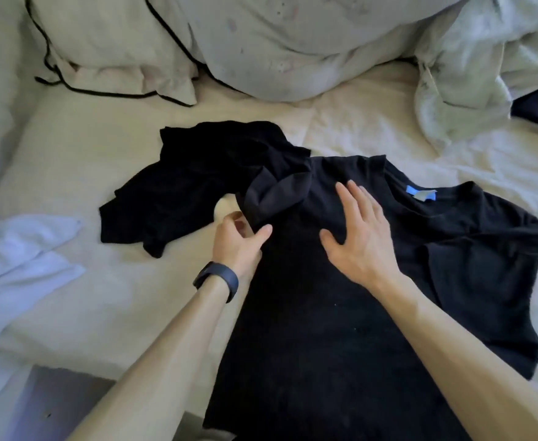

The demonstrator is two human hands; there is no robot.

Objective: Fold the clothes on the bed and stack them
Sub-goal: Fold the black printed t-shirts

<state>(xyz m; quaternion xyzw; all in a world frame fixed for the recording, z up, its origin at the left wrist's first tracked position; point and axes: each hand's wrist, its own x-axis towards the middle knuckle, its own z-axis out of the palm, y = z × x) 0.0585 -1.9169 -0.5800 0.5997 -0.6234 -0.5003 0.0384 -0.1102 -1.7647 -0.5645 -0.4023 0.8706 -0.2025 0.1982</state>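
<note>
Lead: Position of the black T-shirt (325,313), please.

Second: We find it spread flat on the bed (70,148), collar away from the person, with a blue label (420,195) showing at the neck. Its lower part runs past the near edge of the mattress and out of view.

Lead: Hands?

Second: We record the left hand (239,240), wristband (216,281) on the wrist, with its grip closed on the turned-up sleeve at the shirt's left edge. The right hand (357,240) has an open grip, fingers straight, lying flat on the chest of the shirt.

Lead: Edges and room?

Second: A second black garment (191,186), crumpled, touches the shirt at that left sleeve. A white garment (22,259) lies well apart at the bed's left edge. We note bare sheet between those two. There is more bare sheet beyond the collar, up to the pillow (108,46) and the duvet (293,43).
</note>
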